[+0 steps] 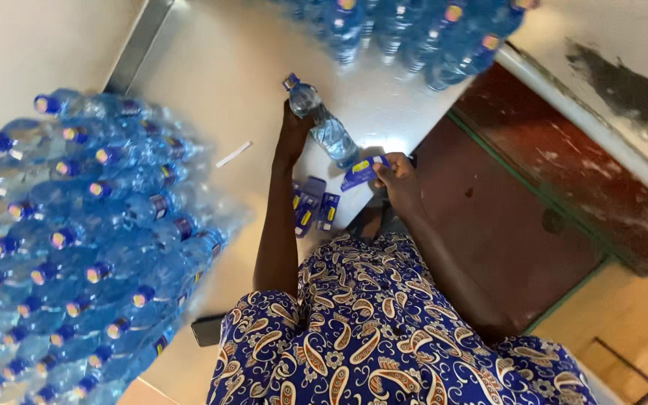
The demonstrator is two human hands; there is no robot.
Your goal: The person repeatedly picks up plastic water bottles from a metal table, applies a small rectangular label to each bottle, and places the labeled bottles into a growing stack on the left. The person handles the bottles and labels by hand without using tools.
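My left hand [292, 129] grips a clear plastic water bottle [324, 126] with a blue cap, lying tilted on the shiny metal table [219, 82]. My right hand [395, 176] holds a small blue and yellow label [361, 171] close to the bottle's lower end. A small stack of the same blue labels [311, 206] lies on the table between my arms, near its front edge.
A large mass of blue-capped bottles [76, 232] fills the table's left side. More bottles [406, 34] stand at the far end. A white strip [233, 154] and a dark phone [208, 328] lie on the table. A red-brown floor [504, 217] lies to the right.
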